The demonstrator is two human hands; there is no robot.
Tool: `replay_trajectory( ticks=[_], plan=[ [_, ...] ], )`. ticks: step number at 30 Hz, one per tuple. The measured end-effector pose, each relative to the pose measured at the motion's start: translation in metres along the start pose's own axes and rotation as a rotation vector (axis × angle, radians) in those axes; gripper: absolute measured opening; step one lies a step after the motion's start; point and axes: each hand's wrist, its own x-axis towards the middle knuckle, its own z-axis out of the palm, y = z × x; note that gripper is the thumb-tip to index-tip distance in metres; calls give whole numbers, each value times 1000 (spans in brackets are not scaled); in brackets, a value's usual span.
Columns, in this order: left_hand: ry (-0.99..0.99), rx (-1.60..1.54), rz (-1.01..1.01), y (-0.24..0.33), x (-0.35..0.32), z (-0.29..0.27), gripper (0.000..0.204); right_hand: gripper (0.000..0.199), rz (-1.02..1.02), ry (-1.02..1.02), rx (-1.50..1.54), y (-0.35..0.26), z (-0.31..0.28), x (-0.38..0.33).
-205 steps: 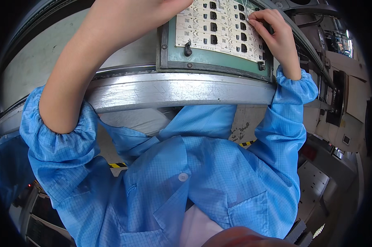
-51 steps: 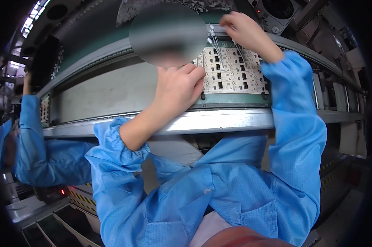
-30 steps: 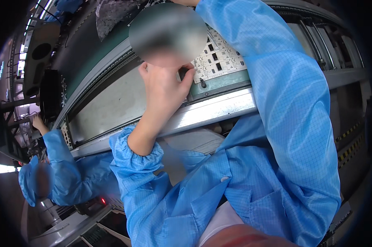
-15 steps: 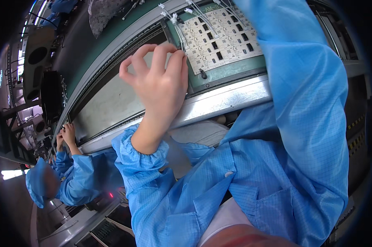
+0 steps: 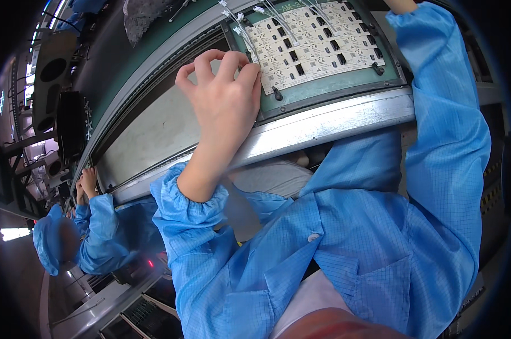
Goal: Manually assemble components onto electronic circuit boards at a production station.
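Observation:
My left hand is at the left edge of a dark-framed green carrier, its fingers curled. Thumb and forefinger press together beside the white circuit board panel; whatever may be between them is hidden. White wires with small plugs lie over the panel's left and upper part, close to these fingertips. Black components stand in rows across the panel, and black clips sit along its near side. On the right, my blue-sleeved right arm reaches up past the carrier. Only its wrist shows at the top edge, the fingers out of the picture.
A silver rail runs along the near side of the line. Left of the carrier lies a sunken grey surface. Clear plastic wrapping lies farther back. Another person in blue works at the far left.
My right arm has swung to the right, uncovering the panel's right side and the carrier's corner. My left hand has shifted slightly upward in the picture and stays at the carrier's left edge.

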Motion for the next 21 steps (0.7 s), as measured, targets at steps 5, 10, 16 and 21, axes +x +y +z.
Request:
replay_trajectory(
  ticks=[5, 10, 16, 21],
  plan=[
    [-23, 48, 119, 4, 7, -2, 7, 25, -536, 158, -1008, 7, -20, 2],
    [-148, -36, 207, 6, 7, -11, 9, 22, -537, 132, -898, 4, -9, -10],
    [-376, -412, 170, -59, 47, 2, 13, 15, -494, 165, -1100, -13, -13, -44],
    [-144, 29, -151, -179, 73, 50, 18, 13, -609, 219, -1490, -21, 12, -76]
  ],
)
